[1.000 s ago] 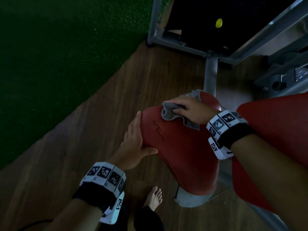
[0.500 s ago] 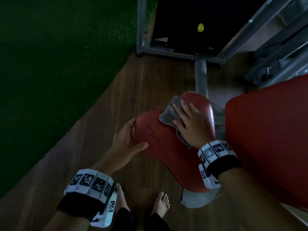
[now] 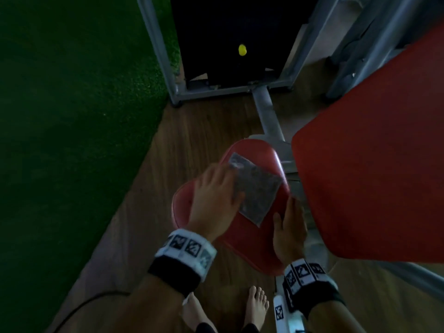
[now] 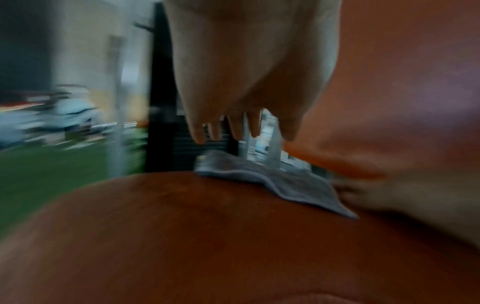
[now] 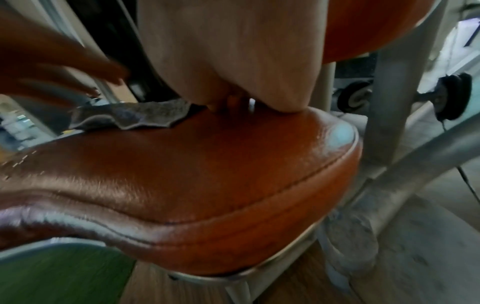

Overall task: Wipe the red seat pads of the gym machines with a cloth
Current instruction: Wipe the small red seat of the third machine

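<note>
At nine o'clock lies the green turf (image 3: 72, 116), nubbly and dull, ending in a straight edge against the grained wood-plank floor (image 3: 192, 140). My left hand (image 3: 216, 200) hangs over the near-left part of the red seat pad (image 3: 252, 150), fingers straight and spread; that grip is loose and holds nothing, its fingertips at the cloth's left edge, though blur keeps me from saying whether they touch it. The pad is smooth, glossy stitched vinyl, rounded like a saddle, its long axis running from seven o'clock up to one o'clock, narrow end toward the machine's grey metal post (image 3: 266, 111). The cloth (image 3: 257, 188) is grey, nappy, roughly rectangular and lies flat with rippled edges on the pad's far half, its long side along the same axis. At four o'clock of the cloth my right hand (image 3: 289, 227) rests on the pad's right rim, fingers extended and pressing down, gripping nothing. Farther right, at three o'clock, is a second large red pad (image 3: 372, 176), flat and matte.
</note>
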A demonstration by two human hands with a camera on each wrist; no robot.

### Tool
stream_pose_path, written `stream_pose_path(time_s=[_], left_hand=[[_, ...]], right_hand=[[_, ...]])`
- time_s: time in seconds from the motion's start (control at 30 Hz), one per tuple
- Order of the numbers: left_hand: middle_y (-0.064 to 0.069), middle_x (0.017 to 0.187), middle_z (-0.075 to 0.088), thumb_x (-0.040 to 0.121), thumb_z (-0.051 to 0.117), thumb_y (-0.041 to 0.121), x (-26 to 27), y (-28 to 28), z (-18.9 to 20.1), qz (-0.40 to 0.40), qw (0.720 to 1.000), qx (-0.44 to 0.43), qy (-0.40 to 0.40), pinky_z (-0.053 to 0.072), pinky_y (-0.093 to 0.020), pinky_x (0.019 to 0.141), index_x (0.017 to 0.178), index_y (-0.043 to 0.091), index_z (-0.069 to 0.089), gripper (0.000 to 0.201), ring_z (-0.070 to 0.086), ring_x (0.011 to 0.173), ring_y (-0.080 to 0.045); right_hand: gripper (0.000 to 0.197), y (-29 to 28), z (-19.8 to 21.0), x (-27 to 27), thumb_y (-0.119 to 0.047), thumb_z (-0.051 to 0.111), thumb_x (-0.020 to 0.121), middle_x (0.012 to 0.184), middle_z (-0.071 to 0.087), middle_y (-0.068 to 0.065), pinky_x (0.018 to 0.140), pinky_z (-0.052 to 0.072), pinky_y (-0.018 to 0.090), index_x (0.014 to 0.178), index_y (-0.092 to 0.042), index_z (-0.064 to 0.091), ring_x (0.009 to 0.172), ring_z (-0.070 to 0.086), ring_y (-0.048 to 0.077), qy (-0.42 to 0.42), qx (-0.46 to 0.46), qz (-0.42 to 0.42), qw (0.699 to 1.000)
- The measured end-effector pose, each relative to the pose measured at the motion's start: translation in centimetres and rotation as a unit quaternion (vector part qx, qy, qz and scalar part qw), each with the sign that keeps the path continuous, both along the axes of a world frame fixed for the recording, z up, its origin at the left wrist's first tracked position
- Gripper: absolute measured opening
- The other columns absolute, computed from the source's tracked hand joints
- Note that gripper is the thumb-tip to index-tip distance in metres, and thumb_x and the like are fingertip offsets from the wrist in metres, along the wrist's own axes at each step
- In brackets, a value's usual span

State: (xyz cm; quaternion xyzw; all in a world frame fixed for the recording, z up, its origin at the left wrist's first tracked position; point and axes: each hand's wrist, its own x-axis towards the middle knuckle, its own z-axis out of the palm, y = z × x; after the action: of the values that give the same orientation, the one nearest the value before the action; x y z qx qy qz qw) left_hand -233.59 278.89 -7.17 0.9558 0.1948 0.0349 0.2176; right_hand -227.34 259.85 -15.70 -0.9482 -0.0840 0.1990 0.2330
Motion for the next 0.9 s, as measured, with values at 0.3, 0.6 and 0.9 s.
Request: stream_pose_path(time_s=[0.3, 0.6, 0.9], left_hand=[[0.002, 0.161, -0.011, 0.096, 0.032, 0.055, 4.7, 0.5, -4.5, -0.27, 0.932, 0.152, 0.19, 0.011, -0.056, 0.115, 0.151, 0.039, -0.005, 0.068, -0.005, 0.145, -0.039], [0.005, 0.146, 0.041, 0.099, 0.043, 0.04, 0.2, 10.1, -4.3, -0.018, 0.951, -0.239, 0.197, 0.029, -0.025, 0.103, 0.148, 0.035, 0.027, 0.052, 0.04, 0.131, -0.017], [0.007, 0.15, 0.039, 0.099, 0.047, 0.036, -1.7, 10.6, -5.4, -0.031, 0.944, -0.293, 0.149, 0.032, -0.03, 0.109, 0.149, 0.035, 0.026, 0.055, 0.039, 0.133, -0.011]], right_hand=[[0.069, 0.1, 0.3, 0.7, -0.039, 0.035, 0.1, 0.162, 0.002, 0.004, 0.115, 0.016, 0.045, 0.154, -0.021, -0.004, 0.148, 0.007, 0.022, 0.033, -0.018, 0.013, 0.999], [0.071, 0.1, 0.9, 1.2, -0.04, 0.035, 0.1, 0.162, -0.003, 0.001, 0.117, 0.015, 0.047, 0.153, -0.024, -0.009, 0.148, 0.006, 0.022, 0.081, -0.013, 0.012, 0.997], [0.072, 0.0, 0.5, 1.2, -0.042, 0.036, 0.099, 0.162, -0.003, -0.001, 0.114, 0.015, 0.052, 0.152, -0.03, -0.011, 0.148, 0.006, 0.022, 0.081, 0.003, 0.009, 0.997]])
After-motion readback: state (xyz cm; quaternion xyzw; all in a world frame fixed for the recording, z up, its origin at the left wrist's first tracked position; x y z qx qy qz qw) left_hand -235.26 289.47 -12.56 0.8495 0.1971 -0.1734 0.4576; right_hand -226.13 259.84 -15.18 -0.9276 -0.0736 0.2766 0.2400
